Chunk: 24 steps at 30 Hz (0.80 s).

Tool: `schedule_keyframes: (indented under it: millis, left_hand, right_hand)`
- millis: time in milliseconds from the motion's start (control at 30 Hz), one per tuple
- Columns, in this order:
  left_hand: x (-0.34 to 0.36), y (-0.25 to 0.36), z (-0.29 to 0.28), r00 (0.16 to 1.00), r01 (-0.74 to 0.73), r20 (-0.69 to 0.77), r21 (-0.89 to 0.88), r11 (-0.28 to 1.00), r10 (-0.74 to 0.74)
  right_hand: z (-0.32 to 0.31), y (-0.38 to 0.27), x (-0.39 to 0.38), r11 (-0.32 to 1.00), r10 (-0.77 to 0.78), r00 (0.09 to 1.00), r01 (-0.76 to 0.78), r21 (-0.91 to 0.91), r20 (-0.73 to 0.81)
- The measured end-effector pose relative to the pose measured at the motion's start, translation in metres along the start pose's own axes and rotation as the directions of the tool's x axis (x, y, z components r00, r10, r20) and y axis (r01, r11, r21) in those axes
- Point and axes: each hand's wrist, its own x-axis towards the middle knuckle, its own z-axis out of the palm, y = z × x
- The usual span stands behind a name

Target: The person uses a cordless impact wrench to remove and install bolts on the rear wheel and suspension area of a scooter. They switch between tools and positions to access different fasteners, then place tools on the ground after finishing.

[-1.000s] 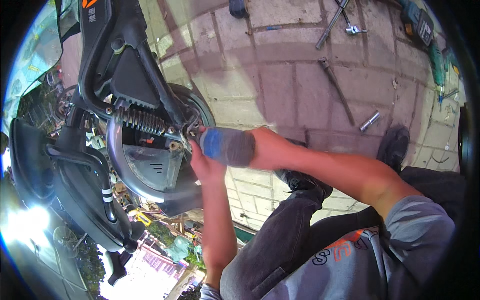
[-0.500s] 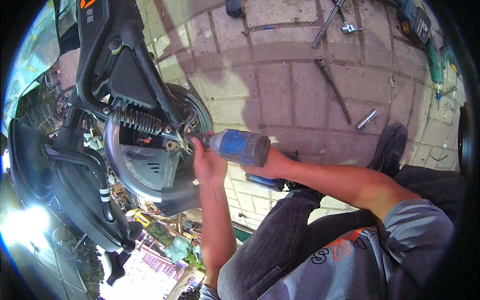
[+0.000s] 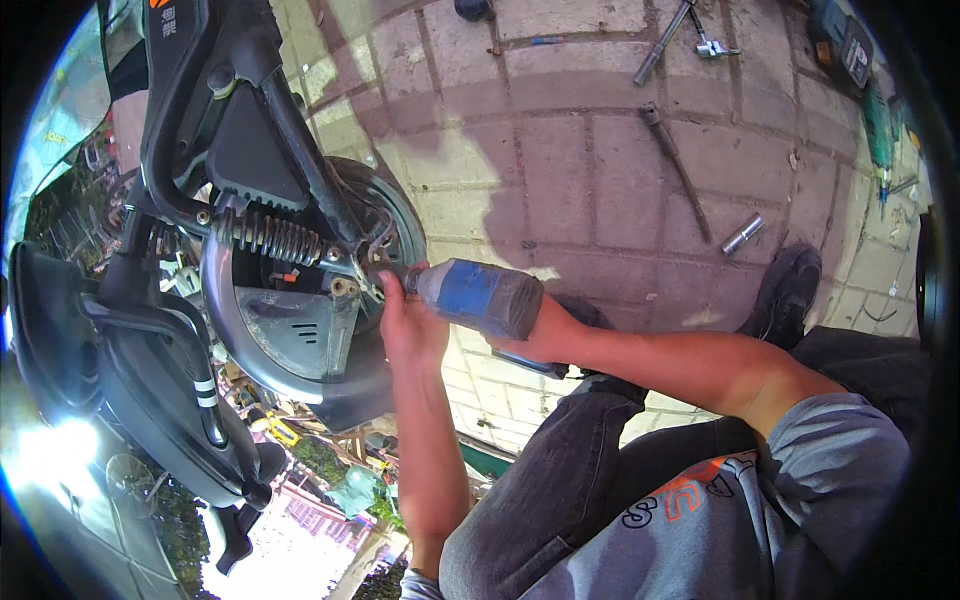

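Head view: the impact wrench (image 3: 475, 295) sits at the right edge of the wheel (image 3: 404, 215), right hand (image 3: 550, 327) clasping its mostly hidden handle, left hand (image 3: 412, 328) pinching its socket (image 3: 398, 271). Likely heavy, rigid; best held there.

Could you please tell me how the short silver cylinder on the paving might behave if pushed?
The silver cylinder would probably roll, being round and lying on its side. Its metallic shine suggests it is stiff and perhaps slippery. The grooved paving might stop it.

impact wrench (image 3: 478, 297) | blu/gry | nose lft, at rr whl (image 3: 406, 205)
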Motion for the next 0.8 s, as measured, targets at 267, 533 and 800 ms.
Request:
schedule_keyframes:
  millis: [267, 533, 800]
  left_hand:
    - [0.002, 0.002, 0.007, 0.994, -0.013, 0.104, -0.195, 0.981, 0.034]
    - [0.012, 0.006, 0.014, 0.996, -0.003, -0.086, -0.046, 0.999, -0.001]
    - [0.008, 0.009, 0.021, 0.992, -0.057, -0.113, -0.051, 0.997, 0.051]
  right_hand:
    - [-0.021, -0.033, 0.022, 0.856, 0.300, 0.921, -0.375, 0.355, 0.249]
    - [-0.012, -0.070, 0.032, 0.381, 0.650, 0.673, -0.691, 0.614, 0.353]
    - [-0.037, -0.017, 0.040, 0.945, 0.202, 0.954, -0.249, 0.212, 0.220]
